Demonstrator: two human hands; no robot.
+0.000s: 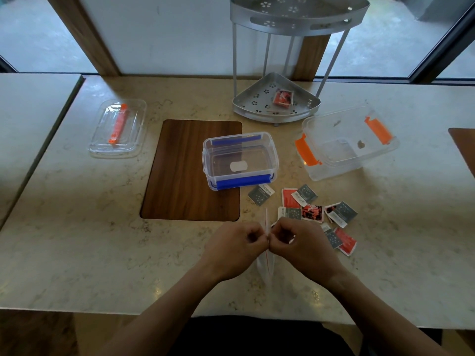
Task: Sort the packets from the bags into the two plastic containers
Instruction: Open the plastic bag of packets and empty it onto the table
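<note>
The step in hand looks like the emptying of a bag, not the sorting proper; both plastic containers hold no packets that can be seen, so the task is judged to be near its start. At lower centre of the frame the left hand (237, 249) and the right hand (299, 245) meet knuckle to knuckle, fingers curled, each pinching one side of a small clear bag (266, 265) with a red strip at its mouth; the bag hangs edge-on between them, and whether anything is inside it cannot be told.

The packets (312, 213), grey ones and red ones mixed, lie loose on the marble table (77, 253) just right of and above the hands, some overlapping; one grey packet (261, 195) lies apart to the left, just below the blue-clipped container (240, 160) at centre frame, which sits partly on a dark wooden inset (180, 170). The orange-clipped container (347, 142) stands at right of centre, near the pile. One more red packet (282, 97) rests on the lower tier of a metal corner rack (276, 104) at upper centre; a clear lid (118, 128) with an orange clip lies at upper left.

The next move probably calls for pulling the bag's mouth apart or laying the bag aside, then freeing a hand to lift packets one kind at a time; which colour belongs in which container the frame does not say.
</note>
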